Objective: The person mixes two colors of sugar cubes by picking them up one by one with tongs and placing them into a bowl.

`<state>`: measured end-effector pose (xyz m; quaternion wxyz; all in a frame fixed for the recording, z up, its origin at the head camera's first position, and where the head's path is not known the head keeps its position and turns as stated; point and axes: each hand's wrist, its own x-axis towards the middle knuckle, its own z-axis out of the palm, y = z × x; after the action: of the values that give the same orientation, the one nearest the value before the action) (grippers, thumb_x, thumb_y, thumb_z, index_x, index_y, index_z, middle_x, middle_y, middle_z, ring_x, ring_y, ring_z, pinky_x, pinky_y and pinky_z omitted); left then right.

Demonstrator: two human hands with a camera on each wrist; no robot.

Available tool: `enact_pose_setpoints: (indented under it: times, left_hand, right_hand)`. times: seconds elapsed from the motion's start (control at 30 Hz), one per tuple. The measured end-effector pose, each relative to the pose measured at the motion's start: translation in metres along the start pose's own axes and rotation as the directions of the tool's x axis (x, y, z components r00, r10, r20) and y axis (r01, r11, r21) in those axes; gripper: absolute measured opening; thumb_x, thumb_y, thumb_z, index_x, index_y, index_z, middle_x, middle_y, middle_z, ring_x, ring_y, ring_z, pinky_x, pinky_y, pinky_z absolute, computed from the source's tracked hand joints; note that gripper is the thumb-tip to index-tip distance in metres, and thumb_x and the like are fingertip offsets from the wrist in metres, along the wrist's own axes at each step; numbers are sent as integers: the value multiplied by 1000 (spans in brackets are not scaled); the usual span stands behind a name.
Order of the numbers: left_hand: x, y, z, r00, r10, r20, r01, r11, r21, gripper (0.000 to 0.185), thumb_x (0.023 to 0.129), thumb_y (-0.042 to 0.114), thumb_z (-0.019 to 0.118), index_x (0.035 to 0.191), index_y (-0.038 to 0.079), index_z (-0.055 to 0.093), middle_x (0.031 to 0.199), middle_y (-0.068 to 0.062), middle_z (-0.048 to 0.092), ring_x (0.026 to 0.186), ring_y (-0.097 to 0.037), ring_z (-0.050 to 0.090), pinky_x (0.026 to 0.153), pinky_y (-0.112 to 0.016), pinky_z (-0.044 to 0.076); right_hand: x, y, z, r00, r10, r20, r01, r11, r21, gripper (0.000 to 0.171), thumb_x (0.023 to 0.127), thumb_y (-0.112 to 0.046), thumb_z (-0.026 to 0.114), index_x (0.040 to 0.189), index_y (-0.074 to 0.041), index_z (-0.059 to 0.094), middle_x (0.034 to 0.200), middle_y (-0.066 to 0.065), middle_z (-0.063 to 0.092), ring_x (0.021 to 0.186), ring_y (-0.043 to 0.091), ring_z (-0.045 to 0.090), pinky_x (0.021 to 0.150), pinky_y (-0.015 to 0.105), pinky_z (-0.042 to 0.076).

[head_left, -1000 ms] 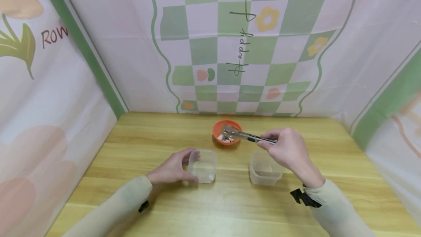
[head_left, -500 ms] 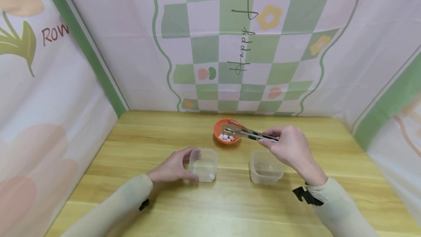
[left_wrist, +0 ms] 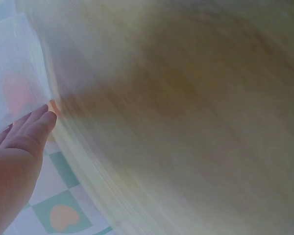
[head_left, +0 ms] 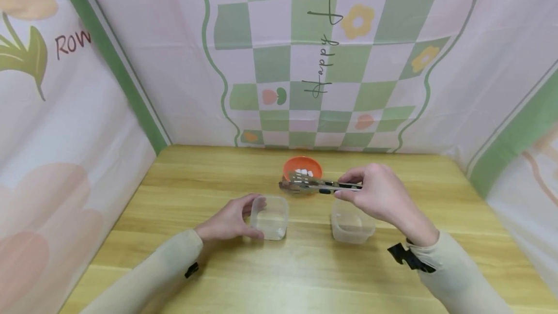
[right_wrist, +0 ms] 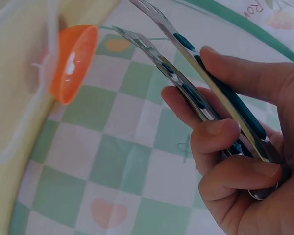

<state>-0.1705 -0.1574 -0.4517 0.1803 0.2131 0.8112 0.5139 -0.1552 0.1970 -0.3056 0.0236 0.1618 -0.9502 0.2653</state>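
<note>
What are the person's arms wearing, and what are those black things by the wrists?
Both arms wear long, soft, pale beige sleeves: the left sleeve and the right sleeve. Each has a small black strap near the cuff, a little one on the left and a bigger one on the right. The hands are bare, no gloves.

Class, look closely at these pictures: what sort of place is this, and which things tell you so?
Probably a staged tabletop booth rather than a real kitchen. A printed checkered backdrop closes in a wooden table on three sides, and only an orange bowl and two clear containers stand on it.
</note>
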Motion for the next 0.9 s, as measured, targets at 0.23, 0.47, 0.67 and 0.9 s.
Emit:
enact_pose_setpoints:
  times: [0.23,0.47,0.67,0.9]
  left_hand:
    - [0,0,0,1000,-8,-4,8,1000,8,94,78,15,96,157,6,45,149,-7,59,140,-28,53,118,-45,41]
    - [1,-3,-1,1000,-12,-6,12,1000,24,93,78,18,96,156,8,46,149,-6,59,138,-28,54,117,-48,42]
    - [0,-3,-1,1000,-17,-8,17,999,36,95,77,19,97,156,9,46,149,-5,58,138,-28,54,117,-47,42]
    - [1,-1,-1,1000,-22,-8,22,999,44,96,77,18,97,157,9,45,149,-5,58,138,-27,54,117,-45,42]
  right_hand:
    - [2,-17,-8,997,-57,53,58,998,-4,17,86,-29,88,100,-18,85,92,-9,78,82,10,70,74,41,56]
    - [1,-22,-4,995,-55,81,54,998,13,16,87,-26,87,100,-17,84,94,-7,78,87,14,72,79,45,60]
    - [6,-36,0,980,-141,140,151,986,-63,6,85,-25,88,88,-24,83,82,-16,74,72,7,63,68,36,54]
    - [18,-67,3,951,-204,231,253,946,-205,26,79,-17,87,66,-28,69,64,-16,59,62,12,52,54,33,43]
